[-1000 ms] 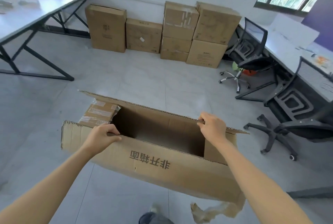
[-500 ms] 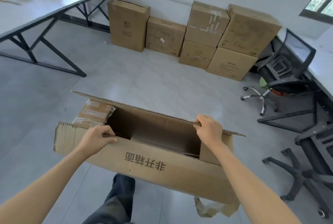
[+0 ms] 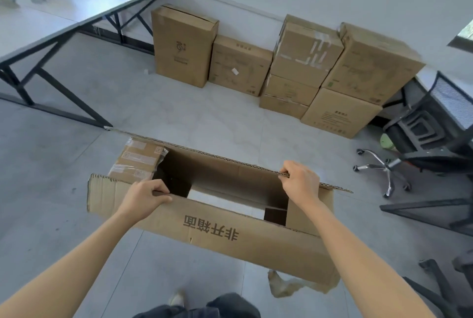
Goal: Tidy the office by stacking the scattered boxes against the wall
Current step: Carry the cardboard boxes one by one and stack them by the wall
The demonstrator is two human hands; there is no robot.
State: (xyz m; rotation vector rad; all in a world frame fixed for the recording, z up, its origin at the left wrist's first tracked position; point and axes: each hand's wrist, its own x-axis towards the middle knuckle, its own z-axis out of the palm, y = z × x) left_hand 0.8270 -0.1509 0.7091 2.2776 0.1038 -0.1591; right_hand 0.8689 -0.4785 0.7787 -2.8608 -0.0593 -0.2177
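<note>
I carry a long open cardboard box (image 3: 256,238) with black printed characters on its near wall, held above the floor. My left hand (image 3: 146,196) grips the near wall's top edge. My right hand (image 3: 300,183) pinches the far flap's edge. The floor shows through the box's open bottom. Several closed cardboard boxes (image 3: 304,61) stand stacked along the white wall ahead, among them a tall one (image 3: 183,43) at the left end.
A white table on a black frame (image 3: 64,36) with small items stands at left. Black office chairs (image 3: 419,143) and a desk edge are at right. A crumpled bit of cardboard (image 3: 284,287) hangs under the box. Grey tiled floor lies between me and the stack.
I have walked closer to the wall with the box in both hands; the stack looks larger and nearer. Both grips are unchanged.
</note>
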